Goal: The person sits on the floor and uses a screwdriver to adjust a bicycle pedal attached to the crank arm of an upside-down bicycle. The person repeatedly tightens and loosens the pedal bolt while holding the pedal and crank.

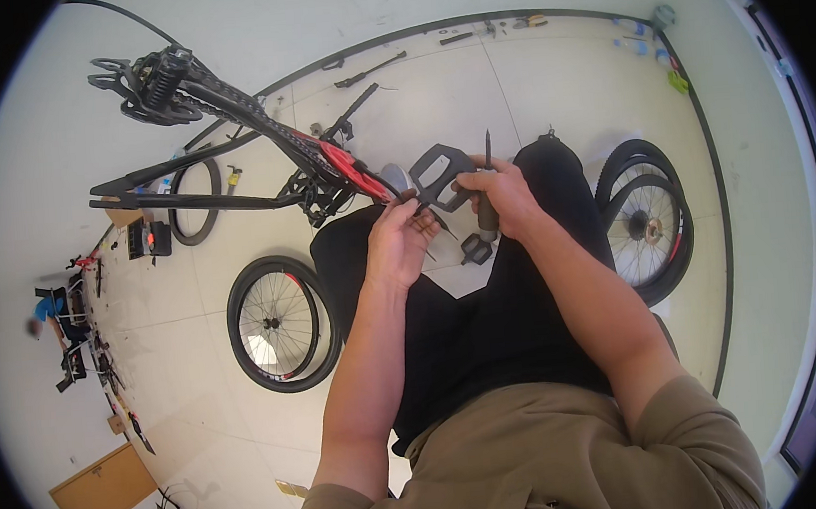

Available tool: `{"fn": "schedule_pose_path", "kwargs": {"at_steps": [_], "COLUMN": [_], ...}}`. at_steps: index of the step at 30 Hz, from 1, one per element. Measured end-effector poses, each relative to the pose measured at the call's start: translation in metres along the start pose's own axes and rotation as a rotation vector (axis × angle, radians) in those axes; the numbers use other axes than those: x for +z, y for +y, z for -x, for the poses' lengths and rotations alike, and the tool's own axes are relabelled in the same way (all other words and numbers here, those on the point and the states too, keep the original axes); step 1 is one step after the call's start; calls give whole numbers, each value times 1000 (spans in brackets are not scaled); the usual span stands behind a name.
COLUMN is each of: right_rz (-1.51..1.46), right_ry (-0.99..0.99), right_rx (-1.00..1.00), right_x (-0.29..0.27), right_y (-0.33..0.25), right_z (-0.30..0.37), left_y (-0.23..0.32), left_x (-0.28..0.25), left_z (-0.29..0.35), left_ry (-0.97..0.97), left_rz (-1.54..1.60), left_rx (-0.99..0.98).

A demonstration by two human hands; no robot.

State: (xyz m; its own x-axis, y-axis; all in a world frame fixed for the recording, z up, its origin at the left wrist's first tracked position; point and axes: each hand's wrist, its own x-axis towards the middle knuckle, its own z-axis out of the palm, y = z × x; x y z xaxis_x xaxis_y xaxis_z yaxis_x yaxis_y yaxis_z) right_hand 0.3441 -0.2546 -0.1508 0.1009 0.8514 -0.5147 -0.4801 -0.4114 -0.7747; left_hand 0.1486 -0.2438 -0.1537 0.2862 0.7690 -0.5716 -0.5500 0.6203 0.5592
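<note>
A black bike pedal with an open cage is held up between my two hands, above the gap between my knees. My left hand pinches its lower left end near the spindle; a thin dark pointed piece shows by these fingers, too small to name. My right hand closes on the pedal's right side and also grips a screwdriver, its dark tip pointing away from me. Just beyond my left hand is a bicycle frame, black and red, with chain and rear derailleur attached. A second black pedal lies on the floor below.
Left of my legs lies a spoked wheel; more wheels lie at the right. A bare tyre and a dark toolbox are farther left. Pliers and small parts lie along the far wall, near bottles.
</note>
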Motion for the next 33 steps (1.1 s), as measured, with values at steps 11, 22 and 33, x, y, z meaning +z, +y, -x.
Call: {"fn": "schedule_pose_path", "kwargs": {"at_steps": [11, 22, 33], "right_rz": [-92, -114, -157], "right_ry": [-33, -27, -55], "right_rx": [-2, 10, 7], "right_x": [3, 1, 4], "right_y": [-3, 1, -3], "right_z": [1, -3, -1], "left_y": [6, 3, 2], "left_x": [2, 3, 1], "left_z": [-4, -4, -1], "left_ry": [23, 42, 41], "left_rz": [7, -92, -56], "left_rx": [-57, 31, 115]}}
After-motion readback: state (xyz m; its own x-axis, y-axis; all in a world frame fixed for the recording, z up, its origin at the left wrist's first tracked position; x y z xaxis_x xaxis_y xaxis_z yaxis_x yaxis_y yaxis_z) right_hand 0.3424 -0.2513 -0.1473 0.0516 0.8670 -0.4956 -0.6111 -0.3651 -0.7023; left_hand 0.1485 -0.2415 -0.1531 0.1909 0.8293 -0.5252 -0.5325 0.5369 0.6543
